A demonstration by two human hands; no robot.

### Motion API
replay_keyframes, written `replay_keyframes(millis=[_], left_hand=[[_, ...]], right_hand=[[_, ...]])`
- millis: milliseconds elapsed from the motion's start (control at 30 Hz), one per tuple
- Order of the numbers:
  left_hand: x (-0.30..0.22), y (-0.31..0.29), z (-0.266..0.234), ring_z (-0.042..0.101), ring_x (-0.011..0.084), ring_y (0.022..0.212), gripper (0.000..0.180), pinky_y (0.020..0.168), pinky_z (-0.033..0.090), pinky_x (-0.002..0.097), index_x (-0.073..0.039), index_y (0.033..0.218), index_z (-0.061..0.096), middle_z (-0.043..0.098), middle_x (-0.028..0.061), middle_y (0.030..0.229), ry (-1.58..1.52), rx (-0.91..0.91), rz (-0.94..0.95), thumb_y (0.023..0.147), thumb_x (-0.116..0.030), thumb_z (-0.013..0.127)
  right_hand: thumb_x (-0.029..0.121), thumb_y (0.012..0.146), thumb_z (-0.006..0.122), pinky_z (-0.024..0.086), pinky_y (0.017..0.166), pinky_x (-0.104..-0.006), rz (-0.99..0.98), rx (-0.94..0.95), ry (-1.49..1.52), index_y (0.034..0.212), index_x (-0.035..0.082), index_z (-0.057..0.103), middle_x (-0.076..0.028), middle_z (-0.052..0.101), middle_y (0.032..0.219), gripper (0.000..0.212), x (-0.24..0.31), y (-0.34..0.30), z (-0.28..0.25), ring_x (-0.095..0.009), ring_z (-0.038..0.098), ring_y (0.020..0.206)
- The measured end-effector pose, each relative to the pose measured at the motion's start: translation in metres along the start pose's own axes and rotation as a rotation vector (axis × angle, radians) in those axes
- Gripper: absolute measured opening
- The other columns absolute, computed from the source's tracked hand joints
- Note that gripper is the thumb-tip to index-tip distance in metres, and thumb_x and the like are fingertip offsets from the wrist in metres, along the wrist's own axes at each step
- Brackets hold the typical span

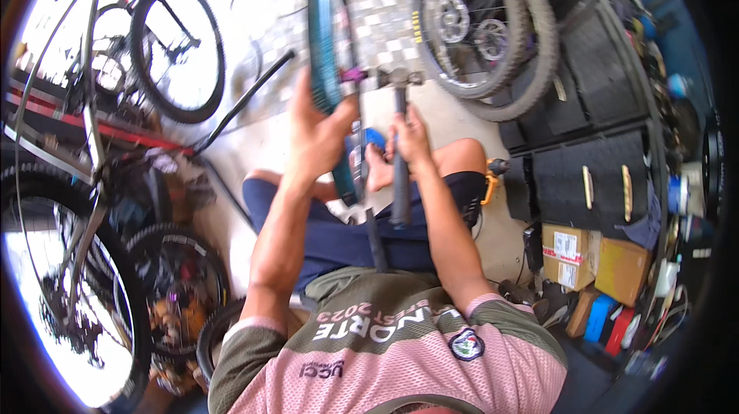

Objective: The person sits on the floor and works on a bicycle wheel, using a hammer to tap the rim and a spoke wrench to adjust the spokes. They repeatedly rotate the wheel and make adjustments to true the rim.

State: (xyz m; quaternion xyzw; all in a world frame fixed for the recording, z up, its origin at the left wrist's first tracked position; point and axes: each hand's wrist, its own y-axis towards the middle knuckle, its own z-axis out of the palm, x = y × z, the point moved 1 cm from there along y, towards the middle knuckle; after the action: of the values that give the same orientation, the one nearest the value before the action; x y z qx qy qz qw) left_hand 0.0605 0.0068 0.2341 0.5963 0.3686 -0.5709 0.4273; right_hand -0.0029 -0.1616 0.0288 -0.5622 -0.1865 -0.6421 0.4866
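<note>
Right fingers (414, 123) around hammer (401, 179), wheel (324, 29) beside

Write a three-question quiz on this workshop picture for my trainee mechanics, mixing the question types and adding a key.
1. Multiple choice: Which colour shows along the edge of the wheel in the left hand?
a) yellow
b) teal
c) orange

2. True or false: The right hand is free of any tool.

3. Fill in: The two overlapping loose wheels ahead of the person stand to the ____ of the wheel being held.

Key:
1. b) teal
2. False: it holds a hammer, its head close to the purple hub.
3. right
</note>
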Motion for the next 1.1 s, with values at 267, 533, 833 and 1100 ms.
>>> replay_keyframes(millis=[267,533,833,1100], left_hand=[[0.026,0.001,-0.038,0.05,0.0055,0.054,0.033,0.049,0.039,0.0217,-0.001,0.122,0.055,0.055,-0.0023,0.071,0.073,-0.033,0.001,0.09,-0.002,0.059],[0.056,0.0,-0.008,0.05,0.0057,0.052,0.029,0.048,0.037,0.0224,-0.003,0.117,0.056,0.055,-0.0027,0.067,0.166,0.065,-0.104,0.088,-0.001,0.059],[0.06,-0.011,0.027,0.054,0.007,0.053,0.028,0.048,0.042,0.0233,-0.003,0.116,0.058,0.058,-0.0016,0.07,0.133,0.081,-0.162,0.088,-0.001,0.061],[0.038,-0.019,0.039,0.055,0.0058,0.059,0.036,0.054,0.043,0.0225,-0.002,0.122,0.057,0.059,-0.0006,0.073,0.172,0.166,-0.151,0.086,-0.005,0.062]], right_hand=[[0.018,0.106,0.053,0.046,0.038,-0.0319,-0.121,-0.306,-0.122,0.152,0.017,0.042,-0.001,0.052,0.068,0.047,0.075,-0.017,-0.089,-0.013,0.052,0.043],[0.027,0.104,0.053,0.054,0.086,-0.0513,-0.845,-1.113,-1.246,0.159,0.019,0.039,-0.026,0.068,0.118,0.057,0.339,-0.076,-0.231,-0.044,0.068,0.102],[0.029,0.101,0.059,0.052,0.099,-0.0519,-0.182,-1.305,-1.563,0.151,0.035,0.05,-0.011,0.069,0.132,0.051,0.529,-0.007,-0.365,-0.035,0.066,0.12],[0.031,0.1,0.058,0.048,0.107,-0.0495,-0.056,-1.157,-1.976,0.138,0.022,0.064,-0.012,0.068,0.133,0.04,0.557,0.028,-0.451,-0.036,0.064,0.122]])
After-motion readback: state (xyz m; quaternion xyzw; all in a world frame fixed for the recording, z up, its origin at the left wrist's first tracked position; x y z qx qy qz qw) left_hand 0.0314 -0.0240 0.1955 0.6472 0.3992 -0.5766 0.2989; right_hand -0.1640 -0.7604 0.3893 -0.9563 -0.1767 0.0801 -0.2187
